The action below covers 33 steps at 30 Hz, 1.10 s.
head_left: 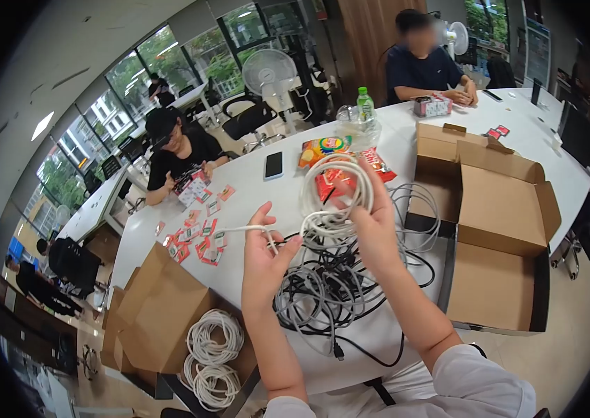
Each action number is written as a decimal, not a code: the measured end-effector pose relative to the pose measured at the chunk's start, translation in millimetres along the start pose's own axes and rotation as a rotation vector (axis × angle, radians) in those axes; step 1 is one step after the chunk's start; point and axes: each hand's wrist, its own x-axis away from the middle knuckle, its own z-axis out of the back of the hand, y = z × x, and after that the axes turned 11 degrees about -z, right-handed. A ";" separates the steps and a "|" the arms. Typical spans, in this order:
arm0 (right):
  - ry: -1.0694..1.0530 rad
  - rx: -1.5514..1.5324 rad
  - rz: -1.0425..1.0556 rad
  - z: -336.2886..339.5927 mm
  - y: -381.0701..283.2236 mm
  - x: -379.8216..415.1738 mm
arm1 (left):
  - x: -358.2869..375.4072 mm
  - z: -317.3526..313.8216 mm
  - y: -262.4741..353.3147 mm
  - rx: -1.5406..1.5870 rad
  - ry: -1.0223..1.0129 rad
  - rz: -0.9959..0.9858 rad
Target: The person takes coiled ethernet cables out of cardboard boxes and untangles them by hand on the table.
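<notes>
My right hand [377, 226] grips a looped coil of white cable [307, 187], raised above the table. In my left hand [267, 261] a loose length of white cable [239, 228] runs across the fingers, its end sticking out to the left. Beneath both hands lies a tangled heap of grey and black cables [330, 285], partly hidden by my right forearm. Two bundles of coiled white cable [215, 338] rest in the open cardboard box [162, 292] at lower left.
An open cardboard box [497, 279] lies at right. Snack bags [324, 150], a green-capped bottle [365, 104] and a phone [274, 165] stand beyond the cables. Small red-and-white cards [204, 237] are scattered at left. Two people sit across the table [246, 191], handling boxes.
</notes>
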 end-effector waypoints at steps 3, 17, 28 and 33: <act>0.004 0.006 0.038 -0.3 -1.9 0.1 | -2.1 1.3 0.0 0.081 -0.068 0.028; -0.115 0.612 0.034 15.6 13.2 -5.7 | 18.4 9.3 26.7 -0.144 0.203 -0.179; -0.204 0.353 -0.217 4.6 -7.1 0.6 | 16.3 10.3 37.0 0.280 0.291 -0.352; -0.101 0.561 -0.036 9.5 2.4 -4.7 | 22.7 13.9 37.0 0.400 0.297 -0.470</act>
